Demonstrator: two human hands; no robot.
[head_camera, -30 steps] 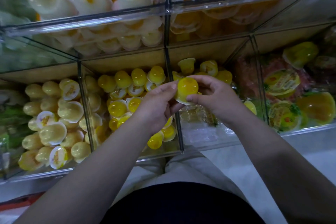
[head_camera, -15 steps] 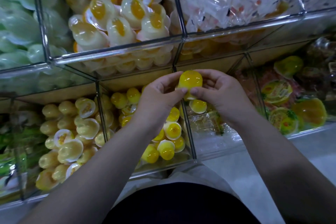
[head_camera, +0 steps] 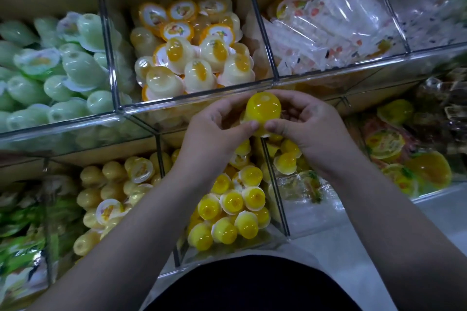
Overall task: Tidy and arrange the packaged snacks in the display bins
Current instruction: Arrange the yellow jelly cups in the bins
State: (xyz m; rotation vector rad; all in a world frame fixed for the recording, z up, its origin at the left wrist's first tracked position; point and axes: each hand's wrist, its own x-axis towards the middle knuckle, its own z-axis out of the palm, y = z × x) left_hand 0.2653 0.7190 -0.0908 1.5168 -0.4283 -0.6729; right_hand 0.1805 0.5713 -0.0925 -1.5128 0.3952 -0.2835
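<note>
Both hands hold one yellow jelly cup [head_camera: 263,108] in front of the clear front rail of the upper bins [head_camera: 192,101]. My left hand [head_camera: 214,131] pinches its left side with thumb and fingers. From the right, my right hand [head_camera: 310,126] pinches it the same way, the two thumbs almost meeting under the dome. Directly below lies a lower bin [head_camera: 278,199] with several bright yellow jelly cups [head_camera: 232,212]. Behind the hands, an upper bin holds pale cups with orange centres [head_camera: 199,58].
Green jelly cups [head_camera: 50,76] fill the upper left bin, clear-wrapped stick snacks [head_camera: 333,28] the upper right. Pale yellow cups [head_camera: 111,192] sit lower left, green packets [head_camera: 17,247] at far left, larger orange and green jellies [head_camera: 409,169] lower right. Clear dividers [head_camera: 107,33] separate the bins.
Both hands have risen with the yellow cup from the lower bin toward the upper bins' front rail. The view has tilted up, showing more of the upper row.
</note>
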